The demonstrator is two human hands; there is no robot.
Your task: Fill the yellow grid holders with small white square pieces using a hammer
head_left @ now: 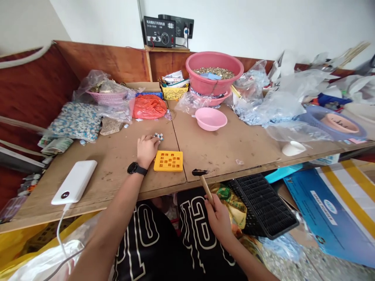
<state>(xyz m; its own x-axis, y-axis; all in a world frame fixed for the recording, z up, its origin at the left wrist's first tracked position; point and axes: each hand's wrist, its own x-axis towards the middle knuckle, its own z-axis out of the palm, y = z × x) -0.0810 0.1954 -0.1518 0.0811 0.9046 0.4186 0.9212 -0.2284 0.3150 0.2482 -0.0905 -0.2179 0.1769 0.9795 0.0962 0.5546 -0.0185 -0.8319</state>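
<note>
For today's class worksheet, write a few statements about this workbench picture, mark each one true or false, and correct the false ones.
1. The right hand holds a hammer by its wooden handle. True.
2. The left hand is holding the yellow tray. False: it rests on the table beside the tray.
3. A watch is on the left wrist. True.
4. The white power bank lies to the right of the yellow tray. False: it lies to the left.
5. The large pink basin holds a heap of small mixed bits. True.
</note>
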